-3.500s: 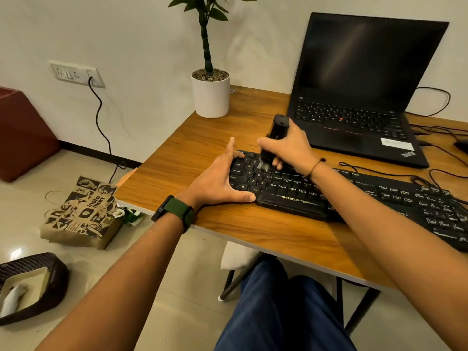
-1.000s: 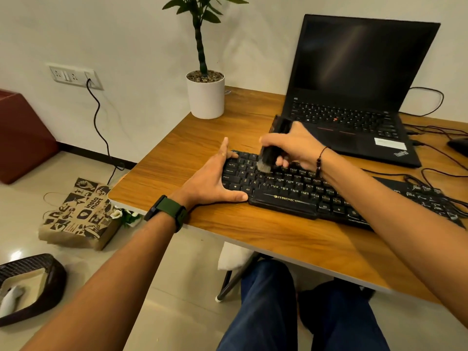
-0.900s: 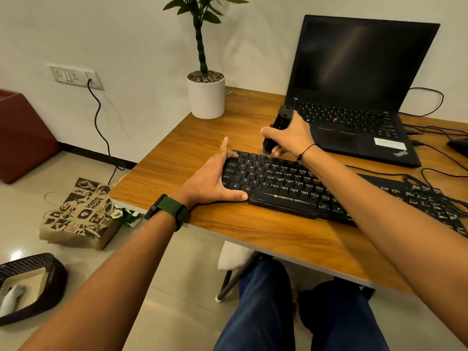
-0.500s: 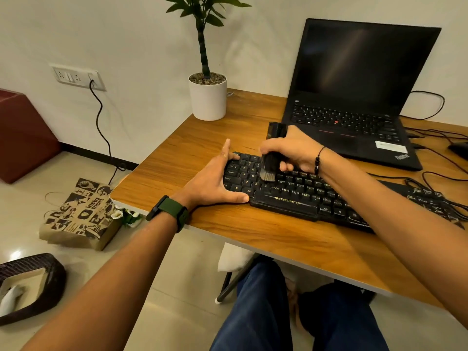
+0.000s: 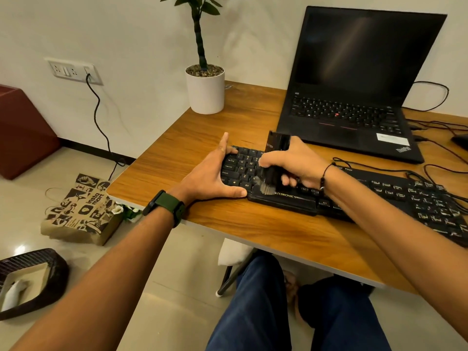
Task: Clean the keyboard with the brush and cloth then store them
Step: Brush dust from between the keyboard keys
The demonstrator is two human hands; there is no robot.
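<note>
A long black keyboard lies across the wooden desk. My right hand is closed around a black brush, held upright, its grey bristles pressed on the keys near the front edge by the space bar. My left hand grips the keyboard's left end, thumb along the front edge and fingers over the top corner. I see no cloth on the desk.
An open black laptop stands behind the keyboard, with cables trailing to the right. A potted plant sits at the desk's back left corner. On the floor to the left lie a paper bag and a dark basket.
My right hand has drawn the brush from the upper key rows toward me, down to the bottom row by the space bar. My left hand has stayed on the keyboard's left end.
</note>
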